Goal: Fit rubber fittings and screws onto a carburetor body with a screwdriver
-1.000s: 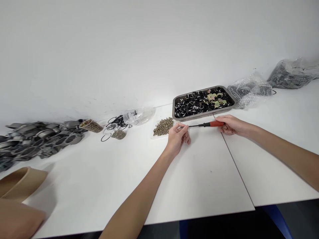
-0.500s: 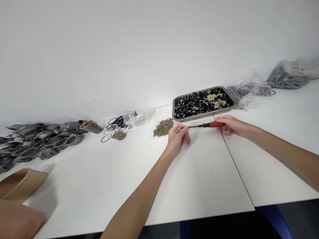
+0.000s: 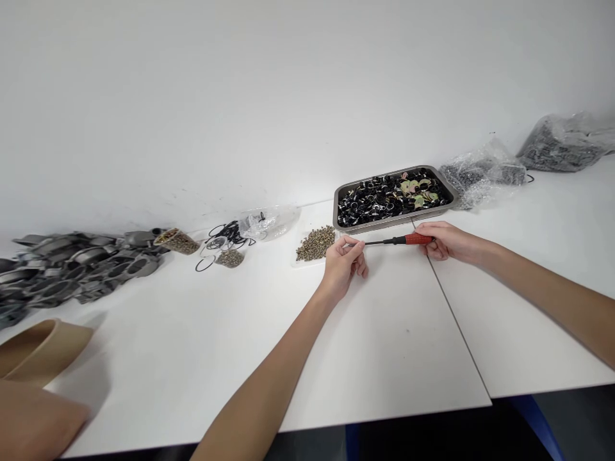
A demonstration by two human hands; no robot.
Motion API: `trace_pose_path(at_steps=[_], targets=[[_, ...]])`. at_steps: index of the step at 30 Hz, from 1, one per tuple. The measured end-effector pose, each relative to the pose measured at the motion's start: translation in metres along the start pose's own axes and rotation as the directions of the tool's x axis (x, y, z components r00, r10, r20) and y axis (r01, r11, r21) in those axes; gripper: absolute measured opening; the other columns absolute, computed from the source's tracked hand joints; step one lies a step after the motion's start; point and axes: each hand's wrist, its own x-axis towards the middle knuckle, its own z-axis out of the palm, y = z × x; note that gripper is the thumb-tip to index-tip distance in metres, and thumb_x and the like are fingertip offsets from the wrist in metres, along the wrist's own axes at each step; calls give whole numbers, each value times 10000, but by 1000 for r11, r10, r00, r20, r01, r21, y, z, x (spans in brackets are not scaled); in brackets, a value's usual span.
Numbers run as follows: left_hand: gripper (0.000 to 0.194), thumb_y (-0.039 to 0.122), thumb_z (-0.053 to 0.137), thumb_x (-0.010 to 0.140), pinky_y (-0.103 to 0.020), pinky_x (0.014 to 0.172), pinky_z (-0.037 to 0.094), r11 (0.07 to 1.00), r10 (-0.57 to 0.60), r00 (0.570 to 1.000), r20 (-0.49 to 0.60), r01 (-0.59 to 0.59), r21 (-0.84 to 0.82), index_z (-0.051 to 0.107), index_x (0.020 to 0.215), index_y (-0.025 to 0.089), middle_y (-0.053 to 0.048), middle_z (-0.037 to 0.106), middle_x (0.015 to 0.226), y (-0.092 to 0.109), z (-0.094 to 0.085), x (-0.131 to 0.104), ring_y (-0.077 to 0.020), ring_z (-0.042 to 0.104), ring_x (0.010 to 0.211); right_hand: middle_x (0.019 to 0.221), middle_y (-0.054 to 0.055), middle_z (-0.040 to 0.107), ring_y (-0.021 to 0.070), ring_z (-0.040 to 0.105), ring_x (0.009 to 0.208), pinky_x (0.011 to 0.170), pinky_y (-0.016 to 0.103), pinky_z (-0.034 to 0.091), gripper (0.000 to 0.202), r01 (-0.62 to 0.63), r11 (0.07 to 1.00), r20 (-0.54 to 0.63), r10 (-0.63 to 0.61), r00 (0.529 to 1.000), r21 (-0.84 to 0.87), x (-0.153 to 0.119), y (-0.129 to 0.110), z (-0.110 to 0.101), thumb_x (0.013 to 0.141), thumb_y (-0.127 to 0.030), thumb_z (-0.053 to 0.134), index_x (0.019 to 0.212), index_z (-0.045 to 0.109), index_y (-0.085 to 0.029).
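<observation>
A screwdriver (image 3: 417,239) with a red and black handle lies level above the table, its shaft pointing left. My right hand (image 3: 439,241) is closed round the handle end. The fingers of my left hand (image 3: 344,259) pinch at the tip of the shaft; whether a small part is held there too is hidden. Just behind my left hand, small brass-coloured screws (image 3: 317,243) lie heaped on a clear tray. A grey metal tray (image 3: 375,225) of black rings and yellowish plates stands behind the screwdriver.
Plastic bags of dark parts (image 3: 560,144) lie at the back right. Leftward are black rubber rings (image 3: 230,234), a cup of small parts (image 3: 177,241) and piled grey castings (image 3: 81,262). A tan roll (image 3: 52,349) stands front left, beside a person's skin at the corner.
Both hands and the screwdriver hold almost the same pose. The view has shifted very slightly.
</observation>
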Motion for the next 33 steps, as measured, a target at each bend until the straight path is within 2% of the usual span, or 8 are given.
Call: trace_pose_path(at_steps=[13, 20, 33], targets=[[398, 375, 823, 651, -264, 346, 397, 1000, 4, 1000, 6, -4, -3, 477, 733, 196, 77, 471, 436, 0, 1, 0, -97, 389, 340, 564, 24, 563, 69, 418, 408, 369, 166, 271, 161, -9, 999, 5, 9, 1000, 43, -2, 1, -1, 935, -231, 517, 791, 531, -159], [420, 388, 828, 644, -257, 351, 397, 1000, -2, 1000, 7, 2, 8, 470, 753, 198, 86, 464, 438, 0, 0, -1, -90, 390, 340, 640, 28, 597, 71, 441, 413, 366, 175, 302, 97, -5, 998, 11, 4, 1000, 60, 1, 4, -2, 862, -238, 605, 840, 539, -170], [428, 392, 831, 637, -256, 353, 404, 1000, 6, 1000, 8, -6, 2, 475, 770, 197, 86, 470, 443, 0, 0, 0, -90, 398, 341, 680, 25, 618, 84, 477, 436, 380, 196, 319, 141, 4, 997, 38, -8, 999, 81, 0, 3, -1, 812, -231, 662, 866, 543, -177]])
